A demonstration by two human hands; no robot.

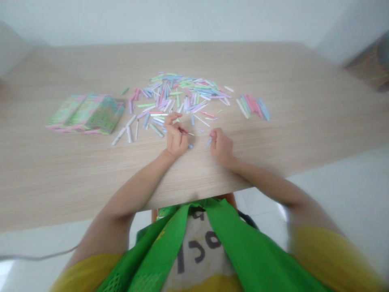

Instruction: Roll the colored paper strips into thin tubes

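Note:
My left hand [176, 137] is closed in a pinch, with a thin pen part [191, 134] showing its pale tip between the thumb and finger. Just below it, a short light-blue piece [190, 146] shows at the hand's edge; whether it is held or lying on the table I cannot tell. My right hand [222, 147] is curled into a fist, and a light-blue pen part [209, 141] sticks out of its thumb side. Beyond both hands spreads a heap of pastel pen parts [179, 91], with barrels, caps and thin pieces mixed together.
Green-and-pink patterned boxes [88, 113] lie side by side on the wooden table [264, 69] at the left. Several white pens [123, 132] are near them. To the right, a row of pink, green, white and blue pens [253, 106] lies together.

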